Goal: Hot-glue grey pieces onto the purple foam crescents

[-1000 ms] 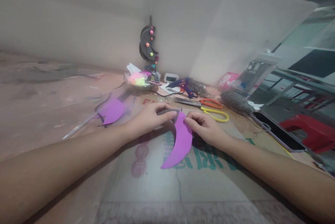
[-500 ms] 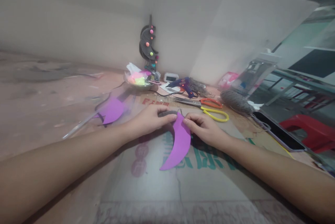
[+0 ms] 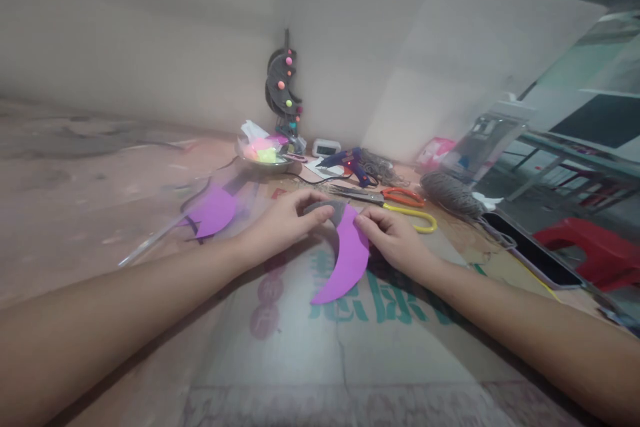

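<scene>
A purple crescent-shaped piece [image 3: 352,258], seemingly foam or card, hangs tilted between my hands above the cardboard. Its upper end is covered by a grey band [image 3: 339,212] that looks like wound yarn. My left hand [image 3: 285,224] is closed on that grey end, thumb on the near side. The thumb and fingers of my right hand [image 3: 397,238] pinch the crescent's right edge near the top; any strand between them is too fine to make out. Just beyond my right hand lie scissors [image 3: 410,215] with one orange and one yellow handle.
Printed cardboard [image 3: 280,367] covers the table. Purple scraps [image 3: 214,212] lie left. Behind are a bowl [image 3: 263,164], a glue gun [image 3: 353,164] with its cord, and a grey crescent ornament [image 3: 279,80]. A grey yarn ball [image 3: 450,194] and phone [image 3: 535,250] are right.
The crescent has swung slightly up and to the right, and more of its grey-covered end shows. My left hand has lifted a little; my right hand has shifted slightly right.
</scene>
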`<action>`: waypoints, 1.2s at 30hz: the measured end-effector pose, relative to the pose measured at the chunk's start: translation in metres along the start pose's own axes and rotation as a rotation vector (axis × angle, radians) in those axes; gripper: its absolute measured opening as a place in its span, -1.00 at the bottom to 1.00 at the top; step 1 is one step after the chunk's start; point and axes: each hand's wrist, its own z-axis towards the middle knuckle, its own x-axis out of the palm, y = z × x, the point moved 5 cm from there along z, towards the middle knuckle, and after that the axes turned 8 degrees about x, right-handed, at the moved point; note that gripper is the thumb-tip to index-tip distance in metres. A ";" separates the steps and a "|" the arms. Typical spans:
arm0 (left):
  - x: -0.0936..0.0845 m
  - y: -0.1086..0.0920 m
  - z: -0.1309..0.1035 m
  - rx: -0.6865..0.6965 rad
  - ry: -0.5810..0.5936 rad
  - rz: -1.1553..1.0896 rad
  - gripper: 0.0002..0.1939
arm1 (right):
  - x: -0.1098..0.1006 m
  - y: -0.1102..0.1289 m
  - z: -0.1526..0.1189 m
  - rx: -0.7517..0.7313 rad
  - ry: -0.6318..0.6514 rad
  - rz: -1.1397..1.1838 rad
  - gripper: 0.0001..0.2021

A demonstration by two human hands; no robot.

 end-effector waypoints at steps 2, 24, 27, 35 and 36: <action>-0.003 0.000 0.001 0.015 -0.059 0.008 -0.57 | -0.002 -0.003 0.001 0.071 -0.030 0.057 -0.64; -0.011 -0.013 -0.001 0.167 -0.122 0.161 -0.70 | 0.001 -0.007 0.001 0.135 0.004 0.190 -0.62; -0.010 -0.015 -0.001 0.199 -0.128 0.187 -0.70 | 0.000 -0.007 0.000 0.151 -0.012 0.201 -0.64; -0.012 -0.015 -0.002 0.172 -0.183 0.194 -0.77 | -0.001 -0.005 0.001 0.153 -0.032 0.202 -0.64; -0.012 -0.015 -0.002 0.165 -0.183 0.187 -0.77 | 0.000 -0.006 0.001 0.159 -0.025 0.212 -0.64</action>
